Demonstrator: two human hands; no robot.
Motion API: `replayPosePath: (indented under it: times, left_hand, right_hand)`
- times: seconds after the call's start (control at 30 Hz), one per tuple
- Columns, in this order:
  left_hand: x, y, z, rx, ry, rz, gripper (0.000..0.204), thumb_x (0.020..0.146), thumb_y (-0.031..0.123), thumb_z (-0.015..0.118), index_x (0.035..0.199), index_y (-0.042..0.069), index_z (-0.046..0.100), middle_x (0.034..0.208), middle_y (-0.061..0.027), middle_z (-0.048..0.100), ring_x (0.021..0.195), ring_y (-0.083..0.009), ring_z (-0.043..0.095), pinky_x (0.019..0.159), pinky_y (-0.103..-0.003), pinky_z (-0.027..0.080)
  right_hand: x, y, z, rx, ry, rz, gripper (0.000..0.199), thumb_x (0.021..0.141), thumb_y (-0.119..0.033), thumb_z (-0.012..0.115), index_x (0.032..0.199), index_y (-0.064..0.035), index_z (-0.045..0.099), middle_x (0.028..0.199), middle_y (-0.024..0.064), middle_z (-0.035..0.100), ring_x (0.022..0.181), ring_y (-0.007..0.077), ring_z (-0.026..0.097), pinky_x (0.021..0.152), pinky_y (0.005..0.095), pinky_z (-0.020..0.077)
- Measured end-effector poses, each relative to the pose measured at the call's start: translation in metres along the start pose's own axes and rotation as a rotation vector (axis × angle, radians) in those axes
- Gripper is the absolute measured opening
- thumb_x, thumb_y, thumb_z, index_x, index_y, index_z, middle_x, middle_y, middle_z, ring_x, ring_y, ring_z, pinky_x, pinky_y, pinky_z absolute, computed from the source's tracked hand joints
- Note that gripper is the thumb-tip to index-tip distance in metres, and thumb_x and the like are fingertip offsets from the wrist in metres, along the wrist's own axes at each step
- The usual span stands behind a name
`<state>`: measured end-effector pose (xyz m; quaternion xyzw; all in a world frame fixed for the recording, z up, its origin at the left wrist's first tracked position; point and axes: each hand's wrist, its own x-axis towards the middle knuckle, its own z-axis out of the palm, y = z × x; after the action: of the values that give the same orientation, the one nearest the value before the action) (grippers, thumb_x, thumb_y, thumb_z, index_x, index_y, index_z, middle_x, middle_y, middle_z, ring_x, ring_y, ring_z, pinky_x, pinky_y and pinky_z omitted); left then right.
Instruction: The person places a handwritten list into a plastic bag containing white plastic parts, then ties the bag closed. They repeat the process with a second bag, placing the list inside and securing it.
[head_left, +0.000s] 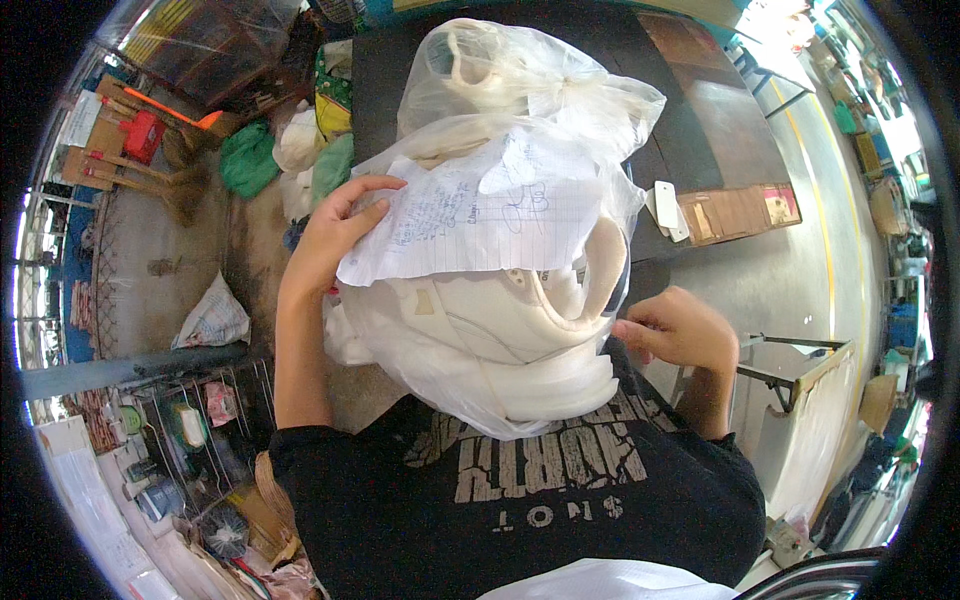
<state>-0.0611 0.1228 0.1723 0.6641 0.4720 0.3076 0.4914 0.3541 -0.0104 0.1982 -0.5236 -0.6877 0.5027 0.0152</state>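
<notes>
A clear plastic bag (430,385) stuffed with white shoes bulges in front of my chest. One white shoe (470,315) shows well through the film, its opening toward the right. Across the top of the bag lies a creased sheet of lined paper (470,255) with blue handwriting. My left hand (348,225) grips the paper's left edge, thumb and forefinger bent over it. My right hand (682,330) is beside the bag's right side, fingers curled and the thumb tip close to the shoe; what it pinches, if anything, I cannot make out.
A second clear bag (530,75) with a white shoe inside rests behind on a dark tabletop (375,90). White tags (665,210) and a brown cardboard piece (735,215) lie to its right. Green bags (250,160) and a white sack (215,315) are at left, above a wire rack (205,410).
</notes>
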Motion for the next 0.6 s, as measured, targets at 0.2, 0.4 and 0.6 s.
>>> replayPosePath:
  times: [0.2, 0.4, 0.6]
  left_hand:
    - [0.014, -0.011, -0.007, 0.134, 0.111, -0.058, 0.031, 0.101, 0.011, 0.062, 0.129, 0.003, 0.072, 0.119, -0.0073, 0.074, 0.102, -0.0100, 0.063, 0.095, -0.026, 0.048]
    - [-0.008, 0.022, -0.036, 0.459, 0.083, -0.103, 0.031, 0.101, 0.010, 0.063, 0.130, 0.004, 0.072, 0.122, -0.0091, 0.076, 0.107, -0.0128, 0.067, 0.094, -0.028, 0.051]
    - [-0.031, 0.042, -0.046, 0.672, 0.130, -0.058, 0.032, 0.098, 0.004, 0.064, 0.128, 0.005, 0.073, 0.117, -0.0151, 0.076, 0.098, -0.0165, 0.071, 0.088, -0.031, 0.053]
  right_hand:
    - [0.018, 0.019, 0.026, 0.260, -0.087, -0.032, 0.055, 0.112, -0.040, 0.046, 0.088, 0.0030, 0.072, 0.068, 0.0100, 0.070, 0.059, 0.0179, 0.069, 0.059, 0.0336, 0.0564]
    - [0.006, 0.023, 0.014, 0.260, 0.084, -0.178, 0.024, 0.105, -0.018, 0.059, 0.096, 0.0012, 0.069, 0.073, 0.0069, 0.069, 0.057, 0.0129, 0.065, 0.055, 0.0289, 0.0534]
    - [-0.002, 0.017, 0.011, 0.282, 0.162, -0.494, 0.017, 0.093, -0.003, 0.068, 0.110, -0.0018, 0.069, 0.104, 0.0114, 0.073, 0.082, 0.0197, 0.071, 0.070, 0.0318, 0.0588]
